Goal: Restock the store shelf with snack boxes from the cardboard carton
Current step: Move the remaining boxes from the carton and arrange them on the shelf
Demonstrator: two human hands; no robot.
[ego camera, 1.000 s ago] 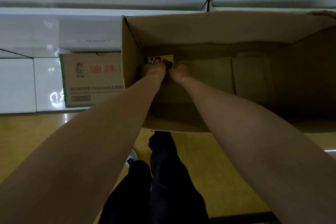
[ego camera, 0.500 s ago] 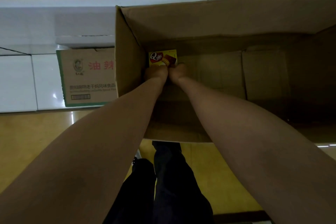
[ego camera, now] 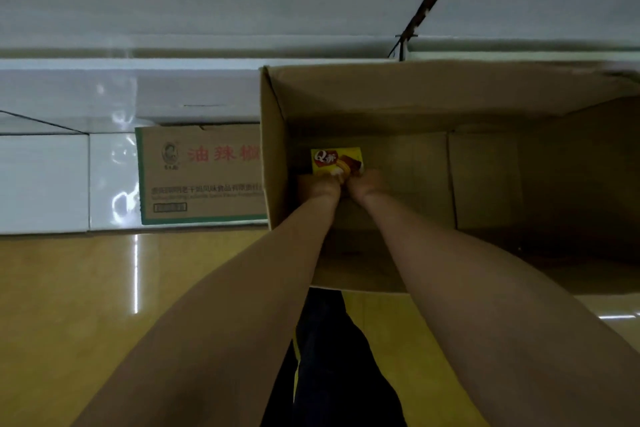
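Both hands gripping one snack box inside the carton.
The left hand [ego camera: 320,185] and right hand [ego camera: 367,184] are curling round a glossy yellow rectangular snack box [ego camera: 336,160] at the matte brown corrugated cardboard carton's [ego camera: 485,163] far-left corner.

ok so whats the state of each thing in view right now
cardboard carton: open on top, almost empty
snack box: yellow, in the carton's far left corner, held by both hands
left hand: grips the snack box
right hand: grips the snack box
printed carton: closed, behind the open one

A printed carton [ego camera: 201,173] (red lettering) sits against white cabinets [ego camera: 45,184].
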